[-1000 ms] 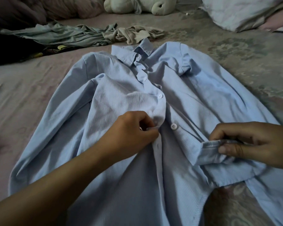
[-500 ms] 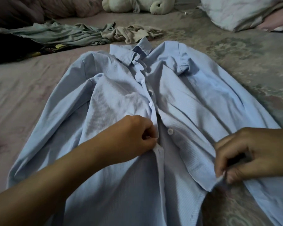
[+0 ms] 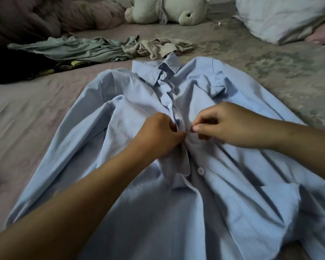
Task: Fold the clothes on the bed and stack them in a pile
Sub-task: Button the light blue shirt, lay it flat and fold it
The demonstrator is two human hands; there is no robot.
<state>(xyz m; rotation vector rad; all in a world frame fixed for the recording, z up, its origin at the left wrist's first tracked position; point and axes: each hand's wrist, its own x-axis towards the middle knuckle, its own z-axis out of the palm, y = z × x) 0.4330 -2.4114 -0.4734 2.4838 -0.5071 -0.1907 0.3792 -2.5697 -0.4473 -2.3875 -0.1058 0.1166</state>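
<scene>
Head view | left hand (image 3: 158,136) and right hand (image 3: 221,124) pinch blue shirt (image 3: 242,184) placket | soft, light; likely best gripped at seams.

Bed (image 3: 36,113): blue shirt (image 3: 233,194) spread flat at centre. Beyond it, green garment (image 3: 79,50), beige garment (image 3: 161,46), plush toy (image 3: 167,10), pillow (image 3: 281,17).

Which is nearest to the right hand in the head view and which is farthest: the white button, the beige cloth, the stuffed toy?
From the right hand:
1. White button, just below it on the shirt front.
2. Beige cloth, crumpled beyond the collar.
3. Stuffed toy, at the far edge of the bed.
</scene>
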